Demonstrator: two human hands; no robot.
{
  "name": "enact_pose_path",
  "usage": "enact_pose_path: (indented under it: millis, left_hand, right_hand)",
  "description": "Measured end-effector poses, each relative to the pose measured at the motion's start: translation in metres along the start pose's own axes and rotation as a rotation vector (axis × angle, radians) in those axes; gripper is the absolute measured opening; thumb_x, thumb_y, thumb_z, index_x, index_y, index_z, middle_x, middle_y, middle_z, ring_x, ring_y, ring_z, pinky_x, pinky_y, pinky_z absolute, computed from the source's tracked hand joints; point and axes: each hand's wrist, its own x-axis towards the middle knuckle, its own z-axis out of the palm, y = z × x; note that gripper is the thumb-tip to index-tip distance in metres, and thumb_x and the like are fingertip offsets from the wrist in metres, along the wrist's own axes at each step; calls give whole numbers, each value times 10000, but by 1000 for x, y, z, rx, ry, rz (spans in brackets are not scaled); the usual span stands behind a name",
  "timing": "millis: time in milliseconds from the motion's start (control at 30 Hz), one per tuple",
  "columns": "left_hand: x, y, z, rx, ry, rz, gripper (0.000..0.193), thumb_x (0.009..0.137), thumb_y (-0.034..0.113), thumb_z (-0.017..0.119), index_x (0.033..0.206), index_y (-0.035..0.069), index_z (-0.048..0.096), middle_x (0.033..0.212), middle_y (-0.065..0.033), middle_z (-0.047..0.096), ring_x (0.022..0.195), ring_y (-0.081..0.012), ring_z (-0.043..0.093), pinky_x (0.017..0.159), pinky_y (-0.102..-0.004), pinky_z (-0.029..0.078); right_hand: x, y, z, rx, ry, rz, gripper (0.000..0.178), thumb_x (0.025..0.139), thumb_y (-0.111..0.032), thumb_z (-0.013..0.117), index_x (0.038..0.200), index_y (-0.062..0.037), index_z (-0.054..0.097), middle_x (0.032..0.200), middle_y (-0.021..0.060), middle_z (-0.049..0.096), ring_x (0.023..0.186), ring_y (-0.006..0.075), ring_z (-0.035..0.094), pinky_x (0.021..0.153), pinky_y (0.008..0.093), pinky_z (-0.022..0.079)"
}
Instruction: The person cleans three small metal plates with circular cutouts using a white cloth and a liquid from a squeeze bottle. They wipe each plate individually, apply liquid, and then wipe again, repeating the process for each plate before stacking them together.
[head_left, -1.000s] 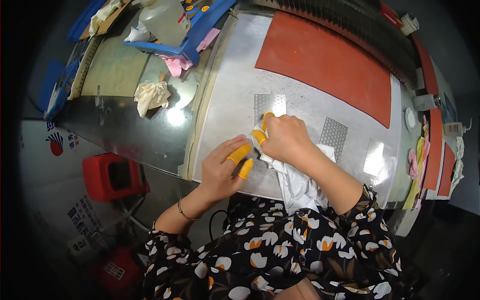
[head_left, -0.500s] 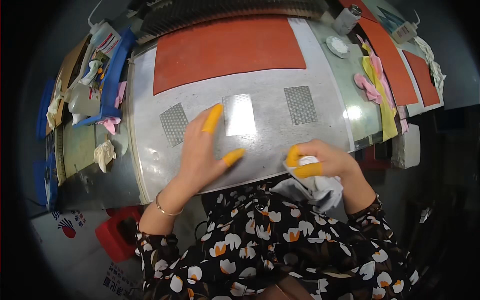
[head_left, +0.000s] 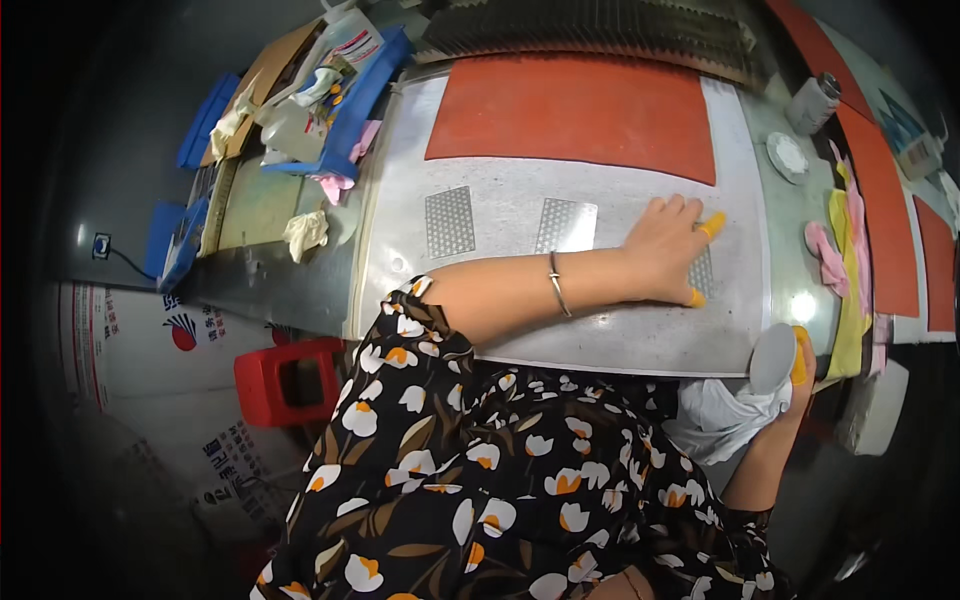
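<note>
My left hand (head_left: 668,245), with yellow finger cots on thumb and index finger, reaches across to the right side of the pale work sheet (head_left: 500,190). Its fingers are spread over a small grey patterned plate (head_left: 703,270), mostly hidden beneath the hand. Two similar plates lie farther left: one dull grey (head_left: 450,222), the other half bright with glare (head_left: 566,226). At the table's front right edge, my right hand (head_left: 802,372) is closed round a white cloth (head_left: 722,420). A flat, round, whitish piece (head_left: 773,358) shows at the cloth's upper end.
A red-orange mat (head_left: 572,115) lies behind the plates. At left stands a blue tray (head_left: 365,110) with bottles; a crumpled cream glove-like piece (head_left: 305,235) lies nearby. Toward the right are a white dish (head_left: 788,157), a metal bottle (head_left: 813,103) and yellow and pink cloths (head_left: 842,270).
The view has swung. My left hand has moved from beside the middle plate to the right plate. My right hand has shifted right with the cloth and turned, exposing the round piece.
</note>
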Motion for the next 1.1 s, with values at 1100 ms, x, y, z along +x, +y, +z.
enact_pose_path:
  millis: [1100]
  left_hand:
    - [-81, -48, -83, -75, -5, -70, 782, 560, 280, 793, 1232, 35, 476, 1225, -161, 459, 1079, -327, 477, 921, -404, 385]
  right_hand:
    - [6, -1, -3, -82, -62, 76, 119, 834, -146, 549, 883, -40, 570, 725, -66, 507, 618, 3, 412, 556, 156, 295]
